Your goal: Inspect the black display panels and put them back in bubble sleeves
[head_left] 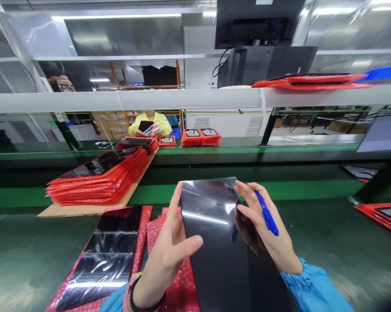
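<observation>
A large glossy black panel (215,242) is held up in front of me, tilted away. My left hand (167,251) grips its left edge, thumb across the face and fingers stretched up along the side. My right hand (263,229) rests against the panel's right edge with fingers spread, and a blue pen (266,213) lies clamped between its fingers. Below left, another black panel (104,255) lies on red bubble wrap (179,286) on the green bench.
A stack of red-wrapped panels (98,180) sits on a board at left. Beyond the green conveyor (280,151), a person in yellow (150,124) holds a panel, with red trays (200,136) nearby. More red-wrapped items (380,214) lie at right. A monitor (257,21) stands on the shelf above.
</observation>
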Demonstrator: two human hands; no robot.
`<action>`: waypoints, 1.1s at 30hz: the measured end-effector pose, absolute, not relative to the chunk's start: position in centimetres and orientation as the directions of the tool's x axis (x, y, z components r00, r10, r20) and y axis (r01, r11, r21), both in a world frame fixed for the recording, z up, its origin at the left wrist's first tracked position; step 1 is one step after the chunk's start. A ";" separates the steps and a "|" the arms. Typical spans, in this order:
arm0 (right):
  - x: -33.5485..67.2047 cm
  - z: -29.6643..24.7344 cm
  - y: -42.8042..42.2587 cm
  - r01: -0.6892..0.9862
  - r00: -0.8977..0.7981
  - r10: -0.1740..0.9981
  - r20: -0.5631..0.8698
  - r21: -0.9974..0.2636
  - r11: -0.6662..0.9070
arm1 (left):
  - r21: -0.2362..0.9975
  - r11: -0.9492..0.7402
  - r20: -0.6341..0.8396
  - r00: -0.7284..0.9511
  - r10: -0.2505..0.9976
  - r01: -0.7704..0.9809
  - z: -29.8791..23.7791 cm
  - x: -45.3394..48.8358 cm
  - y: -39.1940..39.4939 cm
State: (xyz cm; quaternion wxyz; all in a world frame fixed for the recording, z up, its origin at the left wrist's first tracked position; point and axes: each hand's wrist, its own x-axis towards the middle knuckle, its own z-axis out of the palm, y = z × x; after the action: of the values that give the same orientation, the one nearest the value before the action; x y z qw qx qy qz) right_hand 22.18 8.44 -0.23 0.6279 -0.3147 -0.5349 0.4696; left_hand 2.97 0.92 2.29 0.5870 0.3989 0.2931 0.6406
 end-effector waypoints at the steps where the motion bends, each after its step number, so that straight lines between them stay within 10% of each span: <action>1: 22.1 -0.3 8.4 -0.243 -0.019 0.917 0.399 -0.891 0.383 | 0.855 -0.152 0.172 -0.007 0.985 -0.496 2.1 2.9 1.0; 13: 29.2 -9.2 12.5 0.062 -0.037 0.984 0.174 -0.982 0.176 | 0.969 0.107 -0.202 -0.465 0.862 -0.223 -3.8 -2.8 0.5; 20: 29.4 -10.7 12.2 0.081 -0.196 0.979 0.060 -0.994 0.077 | 0.948 0.213 -0.295 -0.402 0.867 -0.237 -8.5 -5.0 1.5; 26: 29.5 -11.4 11.9 0.033 -0.163 0.984 0.071 -0.996 0.077 | 0.917 0.328 -0.255 -0.298 0.920 0.228 -8.4 -7.4 1.9; 33: 29.6 -12.2 11.5 -0.009 0.019 0.984 0.178 -0.984 0.179 | 0.940 0.329 -0.297 -0.261 0.918 0.087 -9.2 -7.5 1.9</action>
State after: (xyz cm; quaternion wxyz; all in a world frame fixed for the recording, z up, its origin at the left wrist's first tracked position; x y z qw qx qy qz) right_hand 29.58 11.46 -12.17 0.5499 -0.4549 -0.5357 0.4513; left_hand -7.55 1.89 -9.20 0.4750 0.3793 0.6625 0.4377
